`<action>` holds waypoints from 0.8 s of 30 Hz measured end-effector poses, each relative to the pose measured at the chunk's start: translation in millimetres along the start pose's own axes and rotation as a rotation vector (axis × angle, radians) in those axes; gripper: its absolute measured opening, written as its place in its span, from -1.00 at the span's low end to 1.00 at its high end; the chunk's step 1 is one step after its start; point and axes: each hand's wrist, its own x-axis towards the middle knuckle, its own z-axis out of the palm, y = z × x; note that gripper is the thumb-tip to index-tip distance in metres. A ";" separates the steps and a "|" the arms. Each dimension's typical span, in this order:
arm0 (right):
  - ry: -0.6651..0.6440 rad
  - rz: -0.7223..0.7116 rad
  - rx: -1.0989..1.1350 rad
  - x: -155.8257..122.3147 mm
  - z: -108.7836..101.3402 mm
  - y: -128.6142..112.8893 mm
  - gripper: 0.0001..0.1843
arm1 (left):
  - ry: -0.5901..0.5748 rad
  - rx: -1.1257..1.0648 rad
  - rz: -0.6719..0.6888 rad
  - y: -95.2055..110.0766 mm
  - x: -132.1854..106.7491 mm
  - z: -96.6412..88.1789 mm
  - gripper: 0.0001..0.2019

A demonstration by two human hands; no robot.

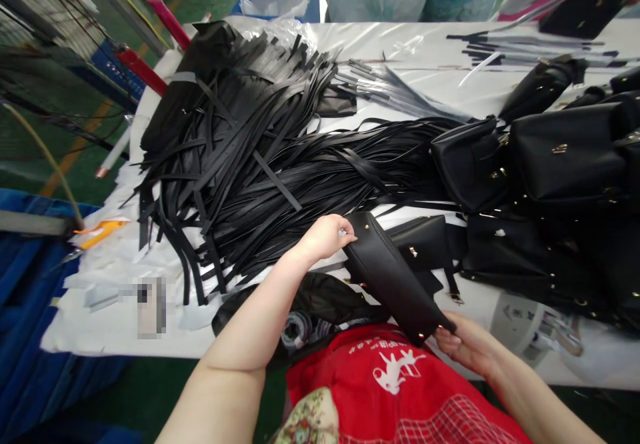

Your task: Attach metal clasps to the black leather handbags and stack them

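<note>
Black bag (387, 274): smooth, gold dots (367, 227)
Long side: slants down rightward, toward you
Your left hand (327, 236), right hand (465, 343): pinch its ends

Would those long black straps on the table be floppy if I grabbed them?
Probably floppy: the black straps curve over one another. They might snag, since many lie crossed. Each is likely light, looking thin and narrow.
</note>
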 end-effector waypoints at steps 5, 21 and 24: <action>-0.015 0.012 -0.065 -0.4 6.9 -2.9 -0.69 | -0.083 -0.218 -0.048 -7.7 -11.9 -3.4 -0.86; 0.068 -0.997 -1.133 -75.4 59.7 -38.2 -0.87 | 0.545 -0.921 -0.247 -33.5 -77.3 -32.2 -0.75; 0.181 -0.952 -1.306 -29.7 44.9 -44.9 -0.83 | 0.492 -0.825 -0.286 -26.7 -74.1 -6.3 -0.74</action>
